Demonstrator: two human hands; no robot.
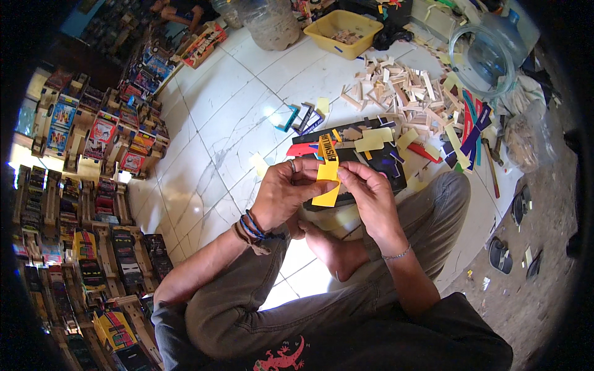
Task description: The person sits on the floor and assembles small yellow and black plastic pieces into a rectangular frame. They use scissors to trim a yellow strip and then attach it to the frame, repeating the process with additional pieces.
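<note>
A yellow strip (326,196) with dark lettering at its far end is in front of me, over a black board (390,164). My left hand (281,191) is closed round its left side, thumb pressed on its face. From the right, my right hand (373,196) pinches the strip's edge between thumb and fingers. The part of the strip under my left fingers is hidden. Pale paper pieces (373,139) and coloured strips lie on the board beyond my hands. A wooden piece inside the strip, if any, cannot be made out.
Small wooden pieces (408,93) are heaped beyond the board, near a yellow basin (343,31). Coloured strips (476,127) and a hammer-like tool (492,167) lie at right. Decorated wooden toy trucks (102,136) crowd the left. Several folded strips (303,117) lie on the tiles.
</note>
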